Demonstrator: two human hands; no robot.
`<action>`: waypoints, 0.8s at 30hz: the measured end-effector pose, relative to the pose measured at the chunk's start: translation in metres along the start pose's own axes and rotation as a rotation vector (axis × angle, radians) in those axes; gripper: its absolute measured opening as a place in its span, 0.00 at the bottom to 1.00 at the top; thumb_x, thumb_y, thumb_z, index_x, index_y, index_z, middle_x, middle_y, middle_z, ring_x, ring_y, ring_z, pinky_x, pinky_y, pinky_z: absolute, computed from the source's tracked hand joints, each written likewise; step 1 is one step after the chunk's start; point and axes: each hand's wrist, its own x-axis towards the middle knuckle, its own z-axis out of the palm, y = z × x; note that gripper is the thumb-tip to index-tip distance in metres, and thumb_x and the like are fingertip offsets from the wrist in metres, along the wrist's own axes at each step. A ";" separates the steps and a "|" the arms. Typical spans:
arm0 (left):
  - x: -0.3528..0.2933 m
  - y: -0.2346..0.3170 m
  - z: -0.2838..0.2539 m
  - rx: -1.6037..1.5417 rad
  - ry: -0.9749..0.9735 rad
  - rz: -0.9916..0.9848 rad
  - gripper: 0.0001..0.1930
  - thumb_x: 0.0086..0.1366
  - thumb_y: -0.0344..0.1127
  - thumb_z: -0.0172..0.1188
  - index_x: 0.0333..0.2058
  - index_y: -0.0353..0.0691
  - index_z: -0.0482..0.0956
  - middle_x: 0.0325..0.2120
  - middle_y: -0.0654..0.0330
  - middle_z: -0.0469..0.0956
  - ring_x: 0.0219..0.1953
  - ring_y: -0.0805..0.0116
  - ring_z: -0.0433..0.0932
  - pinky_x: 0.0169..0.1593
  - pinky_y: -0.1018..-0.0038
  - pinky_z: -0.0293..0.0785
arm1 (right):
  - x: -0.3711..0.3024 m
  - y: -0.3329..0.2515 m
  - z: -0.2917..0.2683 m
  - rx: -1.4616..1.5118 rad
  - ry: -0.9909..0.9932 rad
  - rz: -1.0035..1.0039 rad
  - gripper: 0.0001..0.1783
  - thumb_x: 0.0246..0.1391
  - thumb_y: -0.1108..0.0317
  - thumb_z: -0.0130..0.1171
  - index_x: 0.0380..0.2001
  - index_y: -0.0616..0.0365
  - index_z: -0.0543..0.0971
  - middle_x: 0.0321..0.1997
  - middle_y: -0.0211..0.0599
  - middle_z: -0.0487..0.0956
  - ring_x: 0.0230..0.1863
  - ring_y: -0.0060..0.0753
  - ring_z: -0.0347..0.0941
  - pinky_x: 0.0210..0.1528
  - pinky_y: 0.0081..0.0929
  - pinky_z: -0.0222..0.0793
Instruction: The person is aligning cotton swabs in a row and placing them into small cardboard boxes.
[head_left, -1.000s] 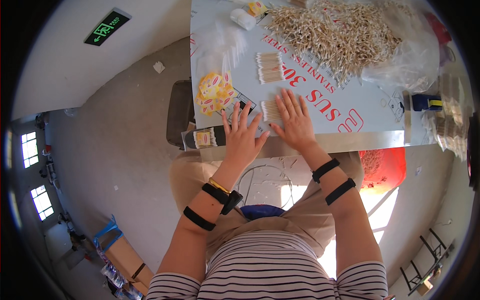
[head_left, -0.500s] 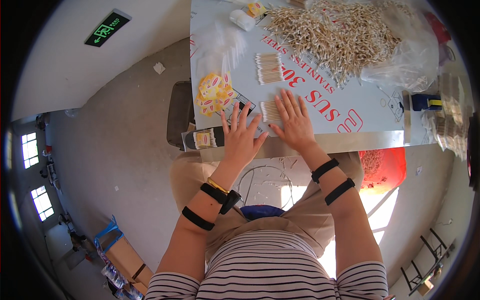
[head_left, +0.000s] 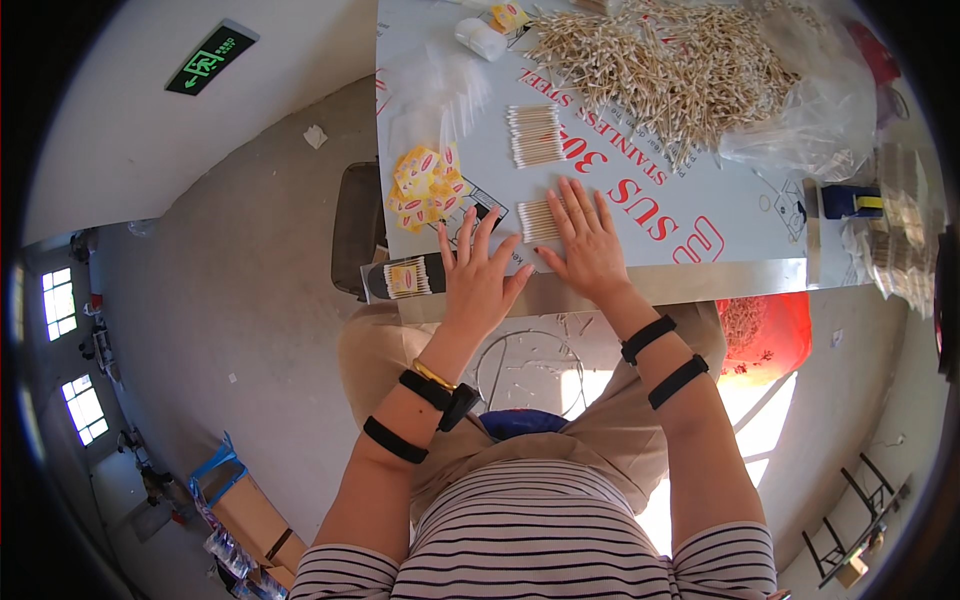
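Note:
My right hand (head_left: 590,245) lies flat with fingers stretched, its fingers partly covering a row of cotton swabs (head_left: 537,221). My left hand (head_left: 478,275) rests near the table's front edge, fingers spread, with nothing in it. Beyond the right hand lies a second neat row of cotton swabs (head_left: 536,136). Just left of the left hand, a bundle of swabs with a yellow label (head_left: 407,279) sits on a dark strip at the edge. A pile of yellow printed labels (head_left: 428,187) lies beyond that hand, beside clear plastic bags (head_left: 440,95).
A big heap of loose cotton swabs (head_left: 660,75) covers the far right of the table (head_left: 690,215), next to a clear plastic bag (head_left: 810,125). A white roll (head_left: 481,40) lies at the far left. A red bag (head_left: 765,335) stands below the table's right side. Stacked bundles (head_left: 900,230) stand far right.
Both hands stay in nearly the same place. The whole view has shifted very slightly; nothing on the table has visibly moved.

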 end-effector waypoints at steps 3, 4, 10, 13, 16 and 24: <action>0.000 0.002 0.000 0.011 -0.010 0.002 0.22 0.69 0.54 0.60 0.52 0.46 0.83 0.68 0.54 0.66 0.75 0.46 0.55 0.76 0.37 0.35 | 0.000 0.000 0.000 0.002 0.011 0.001 0.48 0.66 0.38 0.52 0.78 0.56 0.54 0.83 0.43 0.51 0.84 0.41 0.41 0.83 0.49 0.32; -0.001 0.001 0.001 0.011 -0.009 0.001 0.22 0.69 0.54 0.60 0.52 0.46 0.83 0.68 0.54 0.66 0.75 0.46 0.55 0.76 0.37 0.35 | 0.001 0.000 0.000 0.002 0.011 -0.001 0.48 0.66 0.38 0.52 0.78 0.56 0.54 0.83 0.43 0.51 0.84 0.41 0.41 0.83 0.49 0.32; 0.003 -0.005 0.004 -0.073 0.050 -0.066 0.24 0.68 0.51 0.63 0.57 0.45 0.77 0.66 0.54 0.67 0.75 0.46 0.54 0.75 0.36 0.36 | 0.003 -0.004 -0.001 0.000 -0.023 0.001 0.49 0.65 0.39 0.54 0.78 0.56 0.54 0.84 0.43 0.50 0.84 0.41 0.40 0.83 0.50 0.32; -0.001 -0.014 0.000 -0.077 0.113 -0.125 0.26 0.68 0.50 0.64 0.60 0.47 0.74 0.67 0.54 0.66 0.75 0.46 0.54 0.74 0.36 0.37 | 0.003 -0.004 0.003 0.000 -0.015 -0.008 0.49 0.65 0.39 0.54 0.78 0.56 0.53 0.84 0.44 0.49 0.85 0.42 0.39 0.83 0.50 0.31; -0.026 -0.041 -0.014 -0.087 0.194 -0.261 0.25 0.69 0.51 0.63 0.59 0.45 0.74 0.65 0.52 0.67 0.73 0.44 0.57 0.74 0.35 0.40 | 0.000 -0.001 0.005 -0.012 -0.010 -0.023 0.51 0.63 0.38 0.57 0.78 0.57 0.53 0.84 0.45 0.49 0.85 0.43 0.38 0.83 0.51 0.32; -0.105 -0.143 -0.023 -0.065 0.363 -0.534 0.25 0.73 0.50 0.60 0.61 0.43 0.72 0.66 0.49 0.69 0.71 0.43 0.61 0.73 0.40 0.47 | -0.007 -0.032 0.011 0.034 -0.036 -0.062 0.58 0.59 0.34 0.59 0.78 0.61 0.50 0.83 0.49 0.48 0.84 0.46 0.39 0.83 0.51 0.33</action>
